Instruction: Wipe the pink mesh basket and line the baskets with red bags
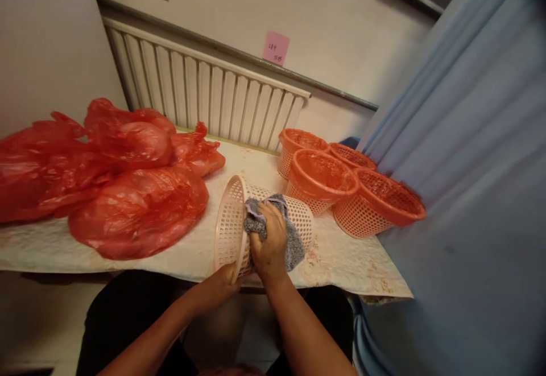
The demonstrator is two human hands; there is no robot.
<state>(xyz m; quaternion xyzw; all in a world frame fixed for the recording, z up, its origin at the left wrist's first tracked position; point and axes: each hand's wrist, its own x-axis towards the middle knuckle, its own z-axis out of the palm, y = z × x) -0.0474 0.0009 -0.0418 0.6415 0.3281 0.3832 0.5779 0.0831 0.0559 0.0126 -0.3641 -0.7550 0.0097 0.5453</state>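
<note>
A pale pink perforated plastic wastebasket (232, 222) lies on its side at the table's front edge, its mouth turned to the left. My left hand (226, 279) grips the lower part of its rim, with some fingers hidden. A grey cloth (294, 245) with a lilac edge is bunched against the basket's side. My right hand (271, 239) is closed on this cloth and presses it to the perforated wall.
Several tied red plastic bags (140, 211) lie on the left of the table (187, 265). On the right stand several wastebaskets lined with red bags (324, 174), close to a blue curtain (469, 194). Behind the table is a white radiator (213, 91).
</note>
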